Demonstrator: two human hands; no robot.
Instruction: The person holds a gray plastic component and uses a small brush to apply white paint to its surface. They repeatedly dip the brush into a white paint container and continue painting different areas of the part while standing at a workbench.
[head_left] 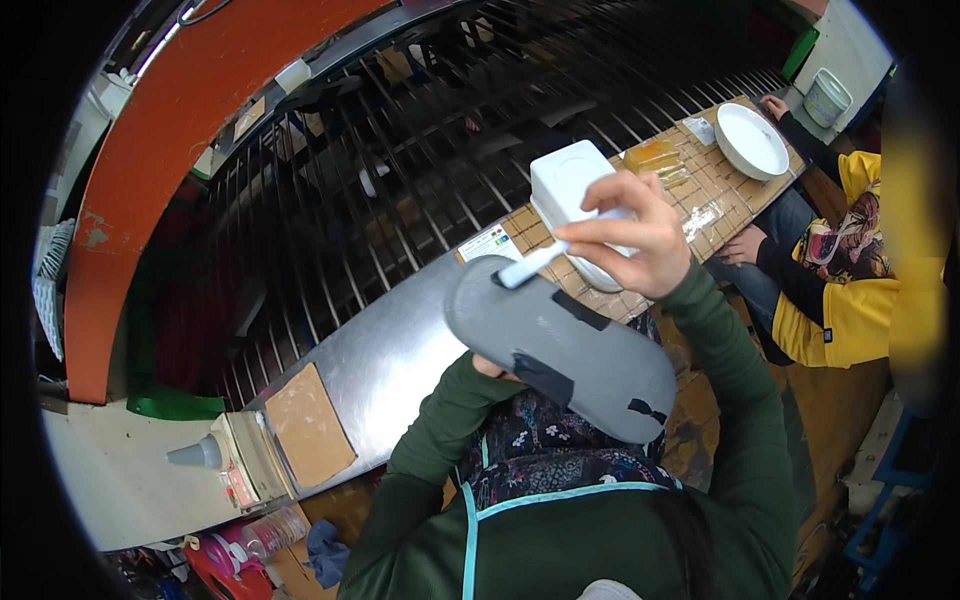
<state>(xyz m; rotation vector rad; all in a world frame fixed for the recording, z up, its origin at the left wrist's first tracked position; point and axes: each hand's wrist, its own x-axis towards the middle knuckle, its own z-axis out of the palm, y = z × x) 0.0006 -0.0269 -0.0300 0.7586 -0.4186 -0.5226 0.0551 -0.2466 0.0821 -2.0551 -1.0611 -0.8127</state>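
My right hand (645, 230) is pinched round a slim white brush (533, 264), held at a slant. Its lower end meets a dark patch near the upper left end of a grey shoe sole (560, 345). The sole has several black patches and is tilted in front of my lap. My left hand (487, 367) grips the sole from underneath, most of its fingers hidden behind it. Just beyond my right hand stands a white square-sided plastic container (574, 178), partly covered by my fingers.
Ahead runs a rack of metal bars (440, 180) beside a metal ledge (390, 330) with a tan board (310, 425). A taped cardboard strip (700, 205) bears a white bowl (752, 140) and a yellow block (655, 155). A person in yellow (840, 310) sits at the right.
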